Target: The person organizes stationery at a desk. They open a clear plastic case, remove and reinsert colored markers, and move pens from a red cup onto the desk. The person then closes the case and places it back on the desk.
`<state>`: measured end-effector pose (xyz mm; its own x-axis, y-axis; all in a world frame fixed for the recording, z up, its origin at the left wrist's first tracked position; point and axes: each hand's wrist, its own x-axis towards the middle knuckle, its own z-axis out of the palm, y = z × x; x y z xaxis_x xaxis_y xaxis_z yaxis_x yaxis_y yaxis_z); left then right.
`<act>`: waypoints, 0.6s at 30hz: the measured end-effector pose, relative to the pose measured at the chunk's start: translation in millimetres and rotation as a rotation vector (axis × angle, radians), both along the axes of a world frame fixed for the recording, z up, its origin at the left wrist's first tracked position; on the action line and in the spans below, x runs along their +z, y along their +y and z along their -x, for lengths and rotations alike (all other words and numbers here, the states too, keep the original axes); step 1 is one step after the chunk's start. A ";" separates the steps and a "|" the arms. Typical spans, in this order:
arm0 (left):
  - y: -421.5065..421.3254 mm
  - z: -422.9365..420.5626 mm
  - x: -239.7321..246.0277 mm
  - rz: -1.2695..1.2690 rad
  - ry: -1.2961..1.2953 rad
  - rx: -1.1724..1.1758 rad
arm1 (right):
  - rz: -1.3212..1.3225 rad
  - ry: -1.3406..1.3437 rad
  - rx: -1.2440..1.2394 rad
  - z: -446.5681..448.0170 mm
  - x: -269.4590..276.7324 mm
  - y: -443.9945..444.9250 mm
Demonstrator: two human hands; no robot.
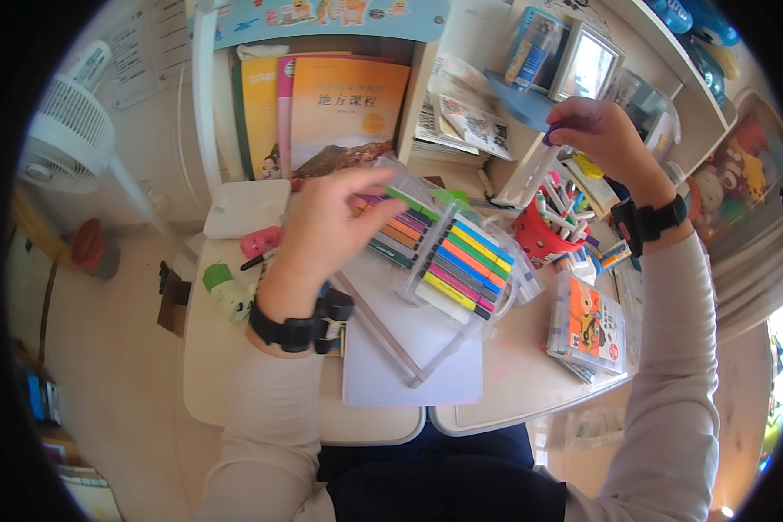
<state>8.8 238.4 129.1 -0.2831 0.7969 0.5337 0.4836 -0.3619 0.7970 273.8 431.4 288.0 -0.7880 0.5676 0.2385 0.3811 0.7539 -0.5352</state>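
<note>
Raised over the red pen cup (543, 230), which is full of markers, my right hand (590, 127) grips a marker with a purple cap (551, 134). My left hand (346, 215) hovers at the left part of an opened clear plastic marker case (398, 287), fingers apart; whether they touch the case cannot be told. Rows of coloured markers (466, 264) fill both halves of the case. It lies across white paper (411, 375) on the desk. A transparent strip (382, 326) crosses the paper below the case.
Another marker box with an orange label (587, 320) lies at the desk's right. A pink item (261, 241), a black pen (259, 260) and a green-capped bottle (222, 284) are at the left. Books (346, 111) stand in the shelf behind; a fan (65, 130) is far left.
</note>
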 end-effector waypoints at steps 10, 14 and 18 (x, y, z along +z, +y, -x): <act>0.9 -20.7 3.5 0.131 -0.184 -0.201 | 0.349 0.149 0.352 102.8 -79.6 -69.5; 4.8 -8.0 -0.2 -0.002 -0.419 -0.164 | 0.264 0.420 0.220 117.5 -109.1 -77.8; 5.9 8.8 -3.1 0.036 -0.495 -0.075 | 0.144 0.390 0.081 112.4 -140.4 -92.6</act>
